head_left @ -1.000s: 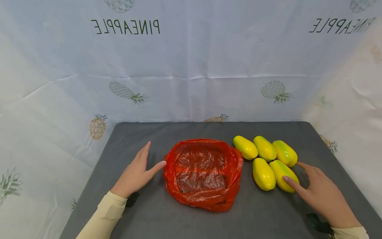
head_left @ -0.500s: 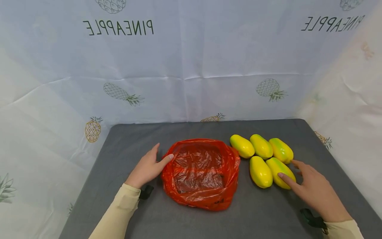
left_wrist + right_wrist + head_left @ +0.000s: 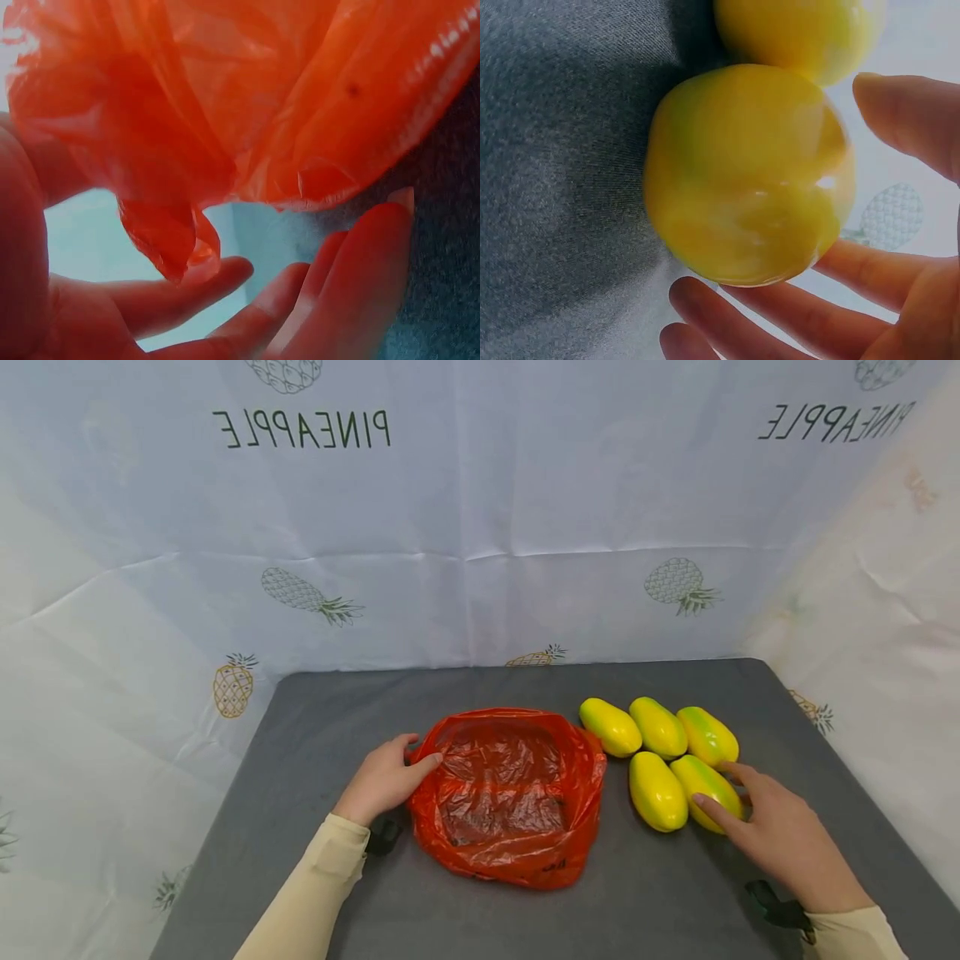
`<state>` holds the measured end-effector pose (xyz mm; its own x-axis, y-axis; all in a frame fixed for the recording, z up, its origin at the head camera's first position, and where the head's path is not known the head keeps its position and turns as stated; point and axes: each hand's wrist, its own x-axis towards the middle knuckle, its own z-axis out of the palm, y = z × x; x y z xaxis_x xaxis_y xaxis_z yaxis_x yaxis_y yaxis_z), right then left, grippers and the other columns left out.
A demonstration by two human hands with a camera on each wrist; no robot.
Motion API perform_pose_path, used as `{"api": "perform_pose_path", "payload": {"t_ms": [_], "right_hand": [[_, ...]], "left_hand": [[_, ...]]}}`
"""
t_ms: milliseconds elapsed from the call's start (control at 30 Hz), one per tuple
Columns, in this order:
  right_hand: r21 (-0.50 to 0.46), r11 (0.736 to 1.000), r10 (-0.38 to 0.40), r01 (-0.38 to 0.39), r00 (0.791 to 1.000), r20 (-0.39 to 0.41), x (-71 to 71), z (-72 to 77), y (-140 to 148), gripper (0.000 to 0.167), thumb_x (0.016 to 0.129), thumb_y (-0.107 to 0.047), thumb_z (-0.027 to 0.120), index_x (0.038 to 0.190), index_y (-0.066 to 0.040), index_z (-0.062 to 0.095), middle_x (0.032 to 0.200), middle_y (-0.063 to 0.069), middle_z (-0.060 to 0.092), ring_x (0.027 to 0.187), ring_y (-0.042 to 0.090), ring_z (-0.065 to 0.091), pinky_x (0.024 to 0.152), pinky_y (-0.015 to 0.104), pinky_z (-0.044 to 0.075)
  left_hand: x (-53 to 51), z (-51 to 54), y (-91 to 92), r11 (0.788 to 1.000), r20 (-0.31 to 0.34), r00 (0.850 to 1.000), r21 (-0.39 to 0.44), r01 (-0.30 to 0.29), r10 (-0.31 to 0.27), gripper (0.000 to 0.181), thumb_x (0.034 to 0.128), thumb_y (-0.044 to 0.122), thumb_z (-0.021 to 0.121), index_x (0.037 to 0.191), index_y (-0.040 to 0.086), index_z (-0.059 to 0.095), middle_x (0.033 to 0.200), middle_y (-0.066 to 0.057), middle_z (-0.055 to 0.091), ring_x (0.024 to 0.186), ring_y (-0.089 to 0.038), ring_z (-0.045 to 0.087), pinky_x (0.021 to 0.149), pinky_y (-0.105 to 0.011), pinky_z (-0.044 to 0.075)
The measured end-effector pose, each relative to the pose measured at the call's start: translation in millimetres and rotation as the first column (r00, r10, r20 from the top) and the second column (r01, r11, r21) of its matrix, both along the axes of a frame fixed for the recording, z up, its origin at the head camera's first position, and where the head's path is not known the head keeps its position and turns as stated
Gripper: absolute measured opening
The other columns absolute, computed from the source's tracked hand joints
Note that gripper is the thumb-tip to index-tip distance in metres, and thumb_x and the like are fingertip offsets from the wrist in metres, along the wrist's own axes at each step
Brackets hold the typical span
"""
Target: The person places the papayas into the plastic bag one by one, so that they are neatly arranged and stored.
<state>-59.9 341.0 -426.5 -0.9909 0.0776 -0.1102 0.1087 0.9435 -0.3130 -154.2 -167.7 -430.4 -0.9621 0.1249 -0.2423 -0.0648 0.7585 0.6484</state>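
Observation:
A red plastic bag [image 3: 502,802] lies with its mouth spread wide on the grey table. At its left rim is my left hand [image 3: 384,778], thumb over the edge and fingers outside. In the left wrist view a gap shows between the bag's film [image 3: 247,97] and the loosely bent fingers [image 3: 352,277]. Several glossy yellow-green mangoes lie right of the bag. My right hand [image 3: 783,831] is around the front right mango [image 3: 705,789]. In the right wrist view the thumb stands apart from that mango [image 3: 746,176], while the fingers [image 3: 802,315] extend along its far side.
The back left mango [image 3: 611,728] lies against or very near the bag's right rim. Another mango [image 3: 657,792] sits left of the one by my right hand. A pineapple-print cloth [image 3: 480,527] hangs behind the grey table [image 3: 480,922].
My left hand has moved right, from beside the bag to its left rim. The right hand has come slightly closer around the front right mango. Bag and mangoes stay in place.

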Motion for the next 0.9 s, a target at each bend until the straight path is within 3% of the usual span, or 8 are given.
{"api": "perform_pose_path", "payload": {"t_ms": [267,567,800,900], "right_hand": [[-0.004,1.000,0.016,-0.016,1.000,-0.010,-1.4,-4.0,0,0.099,0.100,-0.073,0.059,0.155,0.008,0.046,0.146,0.043,0.053,0.121,0.061,0.059,0.089,0.071,0.052],[-0.012,1.000,0.019,-0.019,1.000,0.003,-1.3,-4.3,-2,0.098,0.099,-0.072,0.061,0.155,0.008,0.046,0.145,0.041,0.055,0.119,0.058,0.061,0.088,0.069,0.053],[-0.008,1.000,0.011,-0.011,1.000,0.009,3.0,7.6,0,0.097,0.101,-0.071,0.059,0.155,0.009,0.045,0.146,0.042,0.055,0.119,0.057,0.061,0.087,0.068,0.052],[-0.004,1.000,-0.007,0.007,1.000,0.001,3.8,16.7,-1,0.097,0.101,-0.070,0.060,0.154,0.009,0.046,0.143,0.041,0.057,0.109,0.051,0.064,0.079,0.060,0.053]], "left_hand": [[1.1,-1.7,3.3,1.000,-0.024,1.000,0.013,-0.015,0.015,0.062,0.1057,0.037,0.065,0.155,0.002,0.054,0.140,-0.019,0.070,0.103,-0.024,0.075,0.092,-0.047,0.065],[-1.6,-4.1,2.6,1.000,-0.019,1.000,0.022,-0.007,0.008,0.057,0.1072,0.030,0.063,0.157,0.003,0.053,0.142,-0.017,0.070,0.107,-0.023,0.075,0.092,-0.046,0.065],[-2.4,-3.9,0.1,1.000,-0.026,1.000,0.023,0.005,-0.004,0.056,0.1075,0.029,0.062,0.156,0.002,0.053,0.140,-0.017,0.071,0.101,-0.021,0.076,0.090,-0.044,0.065],[-2.8,-3.3,-0.6,1.000,-0.028,1.000,0.029,0.006,-0.005,0.055,0.1072,0.028,0.062,0.155,0.001,0.054,0.139,-0.018,0.071,0.099,-0.020,0.075,0.088,-0.044,0.066]]}}
